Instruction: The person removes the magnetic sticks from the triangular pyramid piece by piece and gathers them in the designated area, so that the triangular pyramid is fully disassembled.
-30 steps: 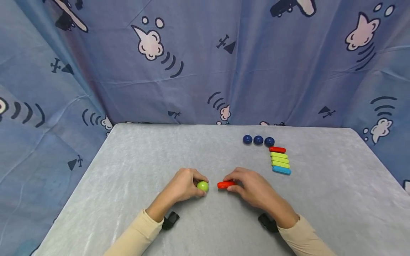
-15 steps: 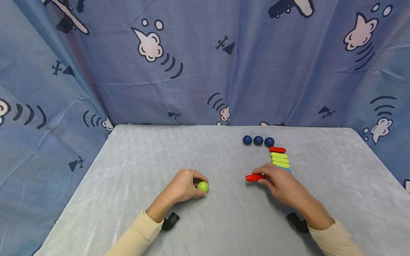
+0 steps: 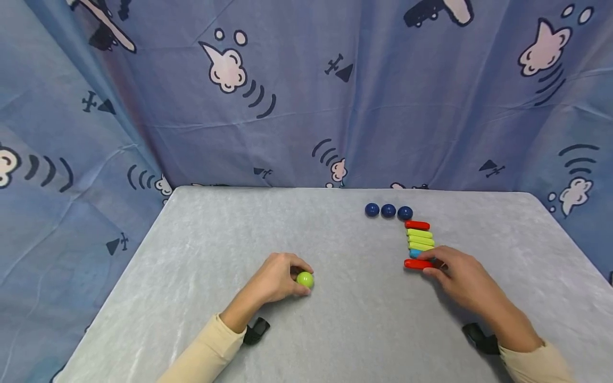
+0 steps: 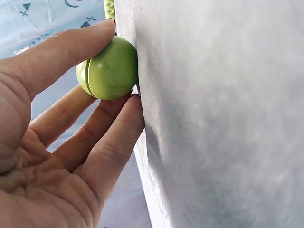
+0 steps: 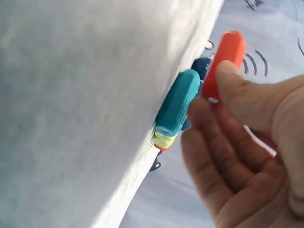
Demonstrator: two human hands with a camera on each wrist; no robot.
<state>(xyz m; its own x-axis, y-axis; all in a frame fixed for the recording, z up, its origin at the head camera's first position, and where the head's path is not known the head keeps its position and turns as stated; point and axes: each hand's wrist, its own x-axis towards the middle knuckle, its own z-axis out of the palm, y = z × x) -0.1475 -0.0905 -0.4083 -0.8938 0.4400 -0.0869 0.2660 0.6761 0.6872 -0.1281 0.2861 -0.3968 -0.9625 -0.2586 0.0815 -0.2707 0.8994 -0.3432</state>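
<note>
Between thumb and fingers, my left hand (image 3: 278,276) holds a shiny green ball (image 3: 305,280) at the table surface; a thin groove rings the ball (image 4: 111,69) in the left wrist view. My right hand (image 3: 464,274) pinches a red ridged stick-like piece (image 3: 417,264) near its end. In the right wrist view the red piece (image 5: 225,59) is raised off the table, beside a blue piece (image 5: 178,102) of similar shape. That blue piece (image 3: 415,254) ends a column of green pieces (image 3: 421,240) and another red piece (image 3: 417,225), partly covered by my right fingers.
Three dark blue balls (image 3: 388,211) form a row behind the column, the rightmost close to its red piece. All lie on a table (image 3: 215,229) with a grey-white cover. A patterned blue curtain (image 3: 287,106) hangs behind and on the left. Each wrist wears a black camera (image 3: 480,339).
My right hand has carried the red piece rightward from near the green ball to the front end of the column. My left hand stays in place, still holding the ball.
</note>
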